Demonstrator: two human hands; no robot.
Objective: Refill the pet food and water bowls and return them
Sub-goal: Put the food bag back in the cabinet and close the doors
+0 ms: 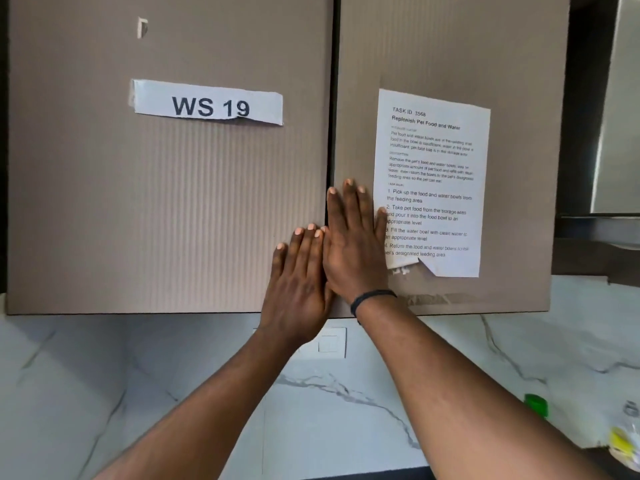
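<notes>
No pet bowl or food bag is in view. My left hand point(298, 278) lies flat, fingers together, on the lower right corner of the left brown wall-cabinet door point(166, 188). My right hand point(353, 237), with a black wristband, lies flat on the lower left of the right cabinet door point(450, 46), its thumb side overlapping the edge of a taped task sheet point(436, 181). The two hands touch side by side across the seam between the closed doors. Neither hand holds anything.
A paper label reading WS 19 point(207, 102) is taped on the left door. Below the cabinets runs a white marble backsplash point(173, 393) with a white wall switch point(330, 342). A green cap point(536, 404) and a yellow-and-clear bottle point(625, 441) sit at the lower right.
</notes>
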